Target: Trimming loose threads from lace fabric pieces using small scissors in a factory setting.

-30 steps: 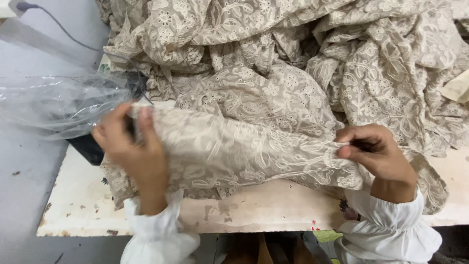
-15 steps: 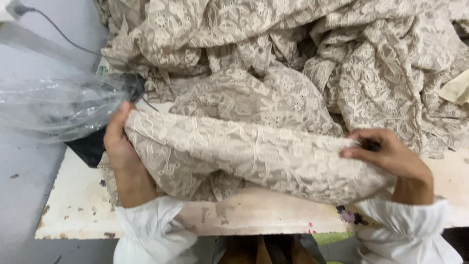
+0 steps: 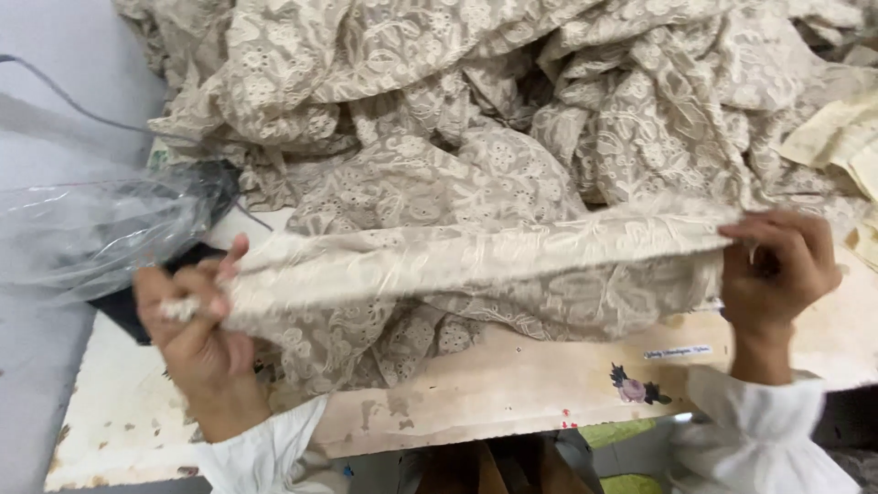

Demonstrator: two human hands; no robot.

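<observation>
A folded piece of beige embroidered lace fabric (image 3: pixel 476 265) is stretched between my two hands above a worn white table (image 3: pixel 512 384). My left hand (image 3: pixel 197 325) grips its left end in a closed fist, low at the table's front left. My right hand (image 3: pixel 777 270) pinches the right end, fingers curled around the edge. Both wrists wear white ruffled cuffs. The cloth hangs slack below the taut top edge and partly hides the table.
A large heap of the same lace fabric (image 3: pixel 512 101) covers the back of the table. A clear plastic bag (image 3: pixel 91 233) lies at the left over a dark object. A thin cable (image 3: pixel 64 101) crosses the grey floor. Cream cloth (image 3: pixel 846 137) lies far right.
My hands have lifted and pulled apart, stretching the folded fabric into a taut band. The left hand has closed into a fist on its end.
</observation>
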